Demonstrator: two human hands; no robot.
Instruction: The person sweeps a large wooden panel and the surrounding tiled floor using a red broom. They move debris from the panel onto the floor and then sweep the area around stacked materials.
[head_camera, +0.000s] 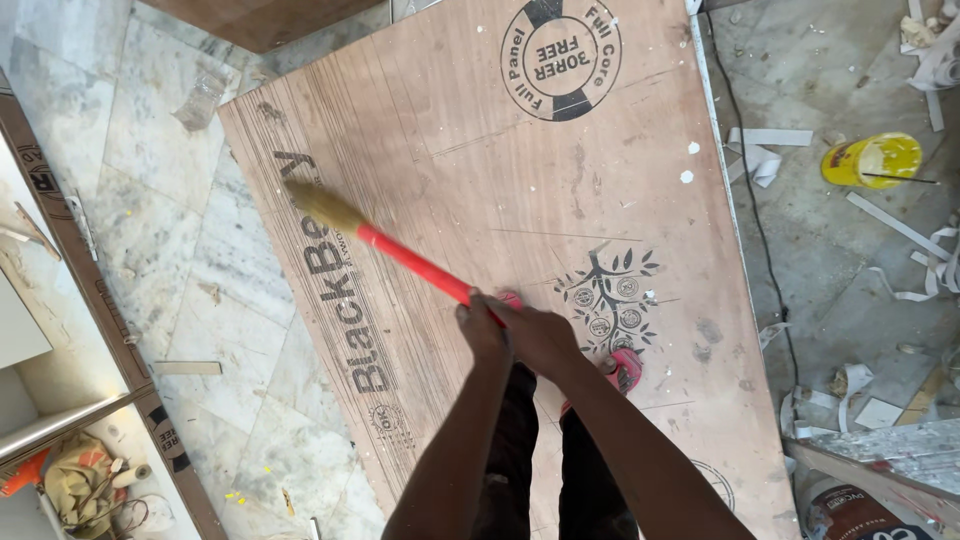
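Marble floor (150, 230), pale and dusty, strewn at the right edge of view with white trim scraps (770, 155) and a yellow tin (872, 160). Laid across the middle of that floor, a large plywood sheet (480, 200), reddish brown, printed with a round black stamp near its far edge and a tree emblem near its right edge. Standing on the sheet's near half, two legs in dark trousers, pink sandal (625, 370) showing beside the right arm.

Both hands stacked on one red handle: left hand (480, 330) and right hand (540, 335), each grip closed fully around the broom (400, 255), touching each other at the handle's near end. Handle slanting up and left from the hands over the sheet's middle. Straw-coloured bristle head blurred, over the sheet near its left edge; contact with the wood not clear.

Black cable (755, 230) running along the floor just beside the sheet's right edge. Brown printed board strip (90, 290) lying on the floor well left of the sheet. Bundle of cloth and tape rolls (85, 485) at the lower left corner of view.
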